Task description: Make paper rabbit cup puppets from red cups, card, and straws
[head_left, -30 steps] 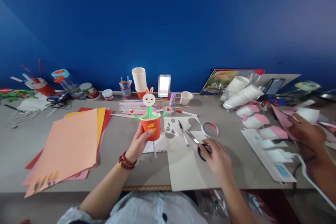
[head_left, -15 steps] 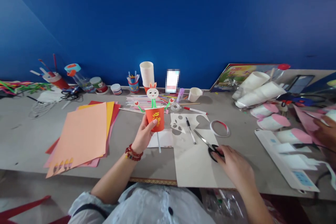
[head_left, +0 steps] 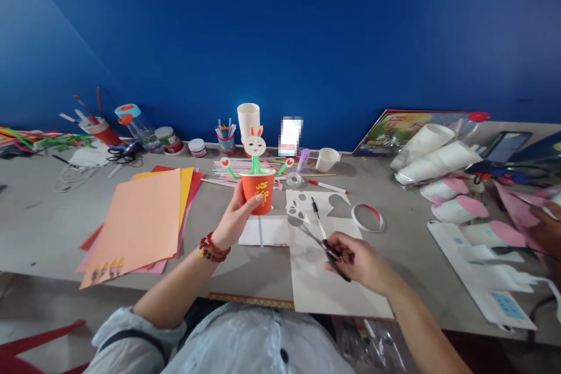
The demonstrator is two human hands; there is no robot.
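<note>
My left hand (head_left: pixel 239 213) is closed around an orange paper cup (head_left: pixel 263 201) with yellow lettering, held upright above the desk. Out of the cup rises a white paper rabbit head (head_left: pixel 255 146) on a green stem, with green arms ending in white paws with red hearts. A pale straw (head_left: pixel 260 231) sticks out below the cup. Black-handled scissors (head_left: pixel 335 260) are in my right hand (head_left: pixel 357 260), raised over the white paper (head_left: pixel 328 292), their blades pointing toward the cup. Just beyond the blades a black pen (head_left: pixel 319 216) lies on cut paper scraps (head_left: pixel 324 204).
Coloured paper sheets (head_left: pixel 140 216) are stacked at left. Along the wall stand stacked white cups (head_left: pixel 248 120), a lone white cup (head_left: pixel 328 159) and jars (head_left: pixel 169 139). A roll of tape (head_left: pixel 368 218) lies right of the paper, near a power strip (head_left: pixel 480 274). Another person's hand (head_left: pixel 550 222) shows at far right.
My right hand has lifted the scissors off the paper and brought them leftward, closer to the cup. My left hand still holds the cup, slightly higher, with the straw now nearly vertical.
</note>
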